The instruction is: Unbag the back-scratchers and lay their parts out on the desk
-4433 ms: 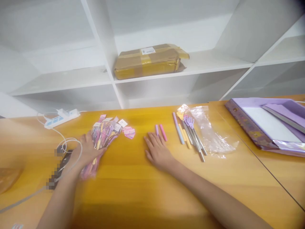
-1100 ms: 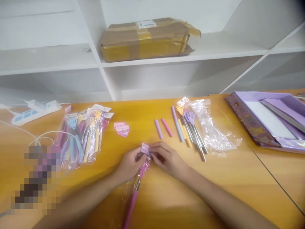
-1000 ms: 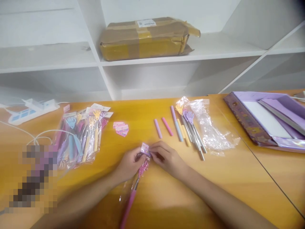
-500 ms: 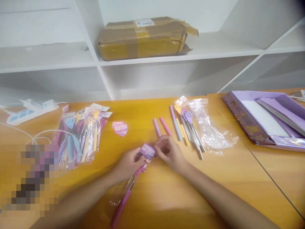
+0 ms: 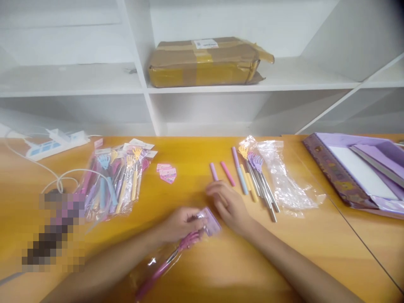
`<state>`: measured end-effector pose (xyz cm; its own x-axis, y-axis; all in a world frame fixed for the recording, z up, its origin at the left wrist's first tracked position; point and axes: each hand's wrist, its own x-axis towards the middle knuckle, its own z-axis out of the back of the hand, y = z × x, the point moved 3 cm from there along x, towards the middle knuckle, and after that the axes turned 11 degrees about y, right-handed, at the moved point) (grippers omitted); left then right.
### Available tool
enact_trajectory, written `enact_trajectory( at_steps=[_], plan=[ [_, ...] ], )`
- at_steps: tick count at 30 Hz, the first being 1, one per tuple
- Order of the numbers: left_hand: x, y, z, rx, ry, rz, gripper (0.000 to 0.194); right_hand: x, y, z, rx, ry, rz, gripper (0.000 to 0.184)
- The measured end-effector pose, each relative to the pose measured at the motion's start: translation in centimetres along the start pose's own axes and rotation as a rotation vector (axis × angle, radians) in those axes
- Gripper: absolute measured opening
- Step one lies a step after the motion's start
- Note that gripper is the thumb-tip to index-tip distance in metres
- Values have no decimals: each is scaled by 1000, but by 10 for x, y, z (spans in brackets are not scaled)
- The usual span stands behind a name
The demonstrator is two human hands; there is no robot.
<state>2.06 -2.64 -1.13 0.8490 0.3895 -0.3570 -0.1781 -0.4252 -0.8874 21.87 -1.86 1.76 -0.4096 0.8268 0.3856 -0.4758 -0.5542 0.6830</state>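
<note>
My left hand is closed on the top end of a clear bag that holds a pink back scratcher. A purple card sticks out past its fingertips, blurred by motion. The scratcher's claw lies just below the hand, and its pink handle slants down to the lower left. Just right of the card, my right hand has loosely bent fingers and holds nothing I can see. Beyond it lie loose purple and pink handle tubes and several back scratchers with steel rods.
Several bagged back scratchers form a pile at left, near a white power strip and its cables. Small pink cards lie mid-table. Empty clear bags and a purple box are at right. A taped carton sits on the shelf.
The bagged scratcher and card have tilted over to the right in my left hand. My right hand has moved off the card's edge, its fingers straighter. The whole view has shifted slightly.
</note>
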Motion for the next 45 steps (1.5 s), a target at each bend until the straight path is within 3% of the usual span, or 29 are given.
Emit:
enact_trajectory(
  at_steps=[4, 7, 10, 12, 16, 20, 23, 26, 31, 35, 38, 42, 45],
  plan=[
    [-6, 1, -11, 132, 237, -38, 50, 66, 7, -33, -211, 288, 90, 40],
    [-10, 2, -16, 233, 338, -47, 48, 117, -3, -65, -352, 364, 23, 58],
    [-12, 2, -16, 218, 393, -25, 51, 136, -10, -91, -383, 474, 8, 64],
    [-12, 2, -15, 187, 430, -4, 54, 125, -7, -100, -408, 498, 59, 64],
    [-11, 2, -15, 187, 515, 24, 52, 72, 8, -104, -423, 418, 169, 56],
    [-10, 6, -17, 229, 559, 37, 46, 36, 13, -107, -431, 343, 130, 34],
    [-9, 8, -18, 240, 562, 38, 46, 39, 12, -111, -459, 346, 88, 33],
    [-10, 8, -18, 224, 550, 50, 47, 51, 15, -108, -390, 384, 132, 41],
    [-8, 3, -17, 228, 567, 75, 45, 45, 21, -75, -290, 340, 33, 68],
    [-5, 2, -20, 424, 701, 94, 32, 19, 21, -57, -278, 397, -69, 89],
    [-3, 4, -23, 467, 800, 90, 21, 10, 22, -58, -257, 381, -91, 78],
    [-2, 8, -23, 424, 806, 75, 16, 15, 27, -67, -189, 318, -77, 49],
    [-2, 9, -23, 411, 800, 100, 17, 23, 30, -70, -184, 308, -109, 53]
  ],
)
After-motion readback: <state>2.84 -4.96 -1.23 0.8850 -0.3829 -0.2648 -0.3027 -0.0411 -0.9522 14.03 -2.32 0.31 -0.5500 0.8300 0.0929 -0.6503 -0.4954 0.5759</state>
